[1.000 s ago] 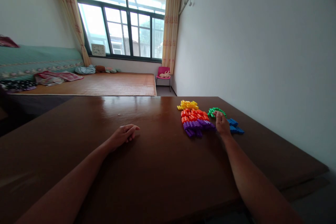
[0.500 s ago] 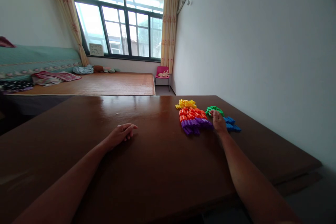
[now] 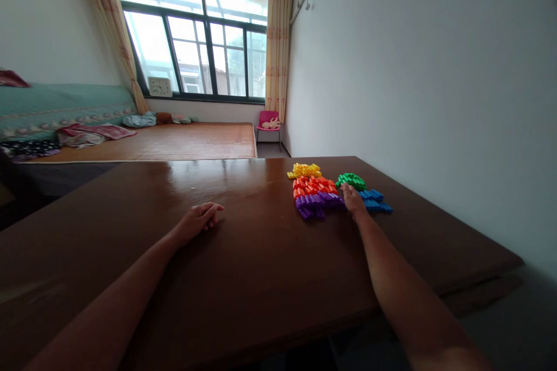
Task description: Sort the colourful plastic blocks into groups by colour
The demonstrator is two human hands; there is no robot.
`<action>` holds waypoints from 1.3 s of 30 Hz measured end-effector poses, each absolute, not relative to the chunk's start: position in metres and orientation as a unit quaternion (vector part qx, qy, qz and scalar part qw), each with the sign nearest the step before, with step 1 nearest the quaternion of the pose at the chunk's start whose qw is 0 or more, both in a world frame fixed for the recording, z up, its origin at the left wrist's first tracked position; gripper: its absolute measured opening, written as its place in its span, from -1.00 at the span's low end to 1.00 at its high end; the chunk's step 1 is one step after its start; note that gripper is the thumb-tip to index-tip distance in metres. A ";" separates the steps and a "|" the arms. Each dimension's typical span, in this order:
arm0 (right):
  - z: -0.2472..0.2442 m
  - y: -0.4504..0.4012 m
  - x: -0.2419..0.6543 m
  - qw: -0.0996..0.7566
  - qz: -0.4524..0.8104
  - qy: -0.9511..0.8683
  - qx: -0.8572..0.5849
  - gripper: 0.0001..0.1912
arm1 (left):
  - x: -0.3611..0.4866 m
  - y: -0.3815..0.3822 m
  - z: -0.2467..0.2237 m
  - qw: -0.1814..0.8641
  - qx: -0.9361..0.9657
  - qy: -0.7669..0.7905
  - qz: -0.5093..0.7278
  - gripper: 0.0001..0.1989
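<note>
My left hand [image 3: 200, 219] rests on the brown table, its index finger stretched forward and the others loosely curled, with nothing visible in it. My right hand [image 3: 353, 199] lies among small plastic blocks sorted by colour, fingers stretched forward and nothing visible in them. Its fingertips are at the near edge of the green blocks [image 3: 351, 180]. The purple blocks [image 3: 319, 203] are just left of it, the blue blocks [image 3: 376, 199] just right. Beyond the purple ones lie orange-red blocks [image 3: 314, 185], then yellow blocks [image 3: 304, 170]. Whether the fingers touch any block I cannot tell.
The dark brown table [image 3: 261, 278] runs close to the white wall [image 3: 413, 81] on the right. Past its far edge stand a bed [image 3: 195, 138] with cloths on it and a pink chair [image 3: 268, 118]. A clock [image 3: 160, 87] stands by the window.
The view has shifted slightly. My right hand remains by the green blocks, its fingers now pointing more forward and less bent to the left. My left hand keeps its place.
</note>
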State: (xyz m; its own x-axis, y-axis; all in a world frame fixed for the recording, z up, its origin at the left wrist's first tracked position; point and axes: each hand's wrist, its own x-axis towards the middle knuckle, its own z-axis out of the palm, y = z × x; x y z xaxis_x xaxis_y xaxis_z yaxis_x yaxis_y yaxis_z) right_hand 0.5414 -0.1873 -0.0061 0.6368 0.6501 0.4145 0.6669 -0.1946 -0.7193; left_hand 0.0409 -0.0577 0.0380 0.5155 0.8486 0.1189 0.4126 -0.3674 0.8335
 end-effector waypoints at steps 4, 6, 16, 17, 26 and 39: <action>-0.001 -0.189 0.533 0.469 0.042 -0.387 -0.793 -0.41 | 0.040 -0.056 0.036 0.384 0.781 0.406 0.279 -0.47; 0.002 -0.190 0.529 0.474 0.058 -0.382 -0.792 -0.41 | 0.039 -0.054 0.034 0.381 0.780 0.410 0.281 -0.48; 0.008 -0.191 0.523 0.488 0.076 -0.384 -0.781 -0.44 | 0.037 -0.048 0.028 0.371 0.783 0.414 0.280 -0.48; 0.009 -0.192 0.522 0.483 0.070 -0.381 -0.785 -0.44 | 0.037 -0.048 0.028 0.370 0.783 0.415 0.280 -0.48; 0.026 -0.186 0.509 0.494 -0.061 -0.432 -0.752 -0.41 | 0.044 -0.052 0.035 0.353 0.787 0.422 0.279 -0.44; 0.018 -0.254 0.670 0.488 -0.061 -0.177 -0.853 -0.29 | 0.087 -0.047 0.045 0.305 0.840 0.396 0.210 -0.52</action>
State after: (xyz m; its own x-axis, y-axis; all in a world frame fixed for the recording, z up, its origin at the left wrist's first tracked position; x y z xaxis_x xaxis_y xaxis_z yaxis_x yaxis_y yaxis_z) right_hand 0.6696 -0.2543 0.0182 0.9302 0.2415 0.2766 0.3608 -0.4617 -0.8103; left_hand 0.0875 -0.0465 0.0453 0.5979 0.7937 0.1119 0.5377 -0.5007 0.6784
